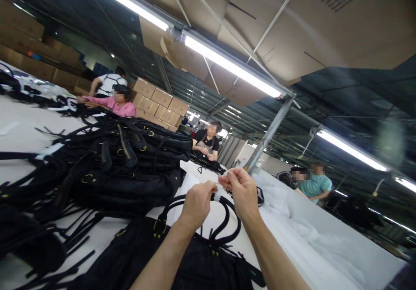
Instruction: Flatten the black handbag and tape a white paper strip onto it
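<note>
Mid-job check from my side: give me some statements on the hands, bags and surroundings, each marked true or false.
1. The left hand and right hand are raised near the black, cord-like looped handles. True.
2. The tall pile of black fabric bags is right of both hands. False: it is on the left.
3. The nearest black fabric bag has gold-coloured metal fittings. True.
4. The right hand lies flat on that bag. False: it is raised, fingers bent.
5. Stacked brown cardboard boxes stand in the background. True.

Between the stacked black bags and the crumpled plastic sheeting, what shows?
In the head view: the left hand, looped black handles, the right hand, then part of a black item, with white tabletop around them.
</note>
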`<state>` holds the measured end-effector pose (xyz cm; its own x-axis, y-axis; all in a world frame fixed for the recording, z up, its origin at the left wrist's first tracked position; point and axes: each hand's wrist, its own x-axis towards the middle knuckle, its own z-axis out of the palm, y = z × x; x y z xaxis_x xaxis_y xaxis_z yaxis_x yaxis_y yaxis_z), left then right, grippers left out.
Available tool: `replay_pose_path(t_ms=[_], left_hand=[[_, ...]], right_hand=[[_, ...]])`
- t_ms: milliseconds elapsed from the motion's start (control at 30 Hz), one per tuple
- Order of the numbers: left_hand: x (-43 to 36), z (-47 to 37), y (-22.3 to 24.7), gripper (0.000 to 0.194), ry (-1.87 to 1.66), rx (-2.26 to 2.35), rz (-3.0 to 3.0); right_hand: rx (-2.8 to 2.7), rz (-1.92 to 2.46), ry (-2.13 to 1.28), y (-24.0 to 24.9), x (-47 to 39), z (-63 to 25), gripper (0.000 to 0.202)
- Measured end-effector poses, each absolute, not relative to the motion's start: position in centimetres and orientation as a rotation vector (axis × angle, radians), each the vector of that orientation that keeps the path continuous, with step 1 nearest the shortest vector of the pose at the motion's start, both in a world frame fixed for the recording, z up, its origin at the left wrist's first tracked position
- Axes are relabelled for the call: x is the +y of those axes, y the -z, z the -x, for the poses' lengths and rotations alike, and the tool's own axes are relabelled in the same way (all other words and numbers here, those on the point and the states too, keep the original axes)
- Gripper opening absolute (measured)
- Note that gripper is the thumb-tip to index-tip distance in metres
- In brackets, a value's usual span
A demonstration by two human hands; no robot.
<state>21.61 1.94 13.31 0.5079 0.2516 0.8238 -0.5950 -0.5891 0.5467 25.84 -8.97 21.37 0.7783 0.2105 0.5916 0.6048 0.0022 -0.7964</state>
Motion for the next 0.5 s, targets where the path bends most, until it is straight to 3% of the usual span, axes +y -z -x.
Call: replay_pose_path(t_ms=[167,267,500], left_hand=[[1.8,-21.4,-13.7,0.02,-1.265,-0.348,-1.761],[1.7,-21.1,-14.2,0.028,-1.36,-0.42,-1.646],[1.9,-20.8,-14.2,0.034,-1.262,-0.49,-1.911]], right_hand=[[-0.827,1.59,0.372,-22.6,-9.5,-25.2,0.032],[-0.911,1.64,0.284,-23.7,-10.0,-25.2,0.032],[-0.943,1.805,0.322,-23.7,-10.1,-25.6,0.027]])
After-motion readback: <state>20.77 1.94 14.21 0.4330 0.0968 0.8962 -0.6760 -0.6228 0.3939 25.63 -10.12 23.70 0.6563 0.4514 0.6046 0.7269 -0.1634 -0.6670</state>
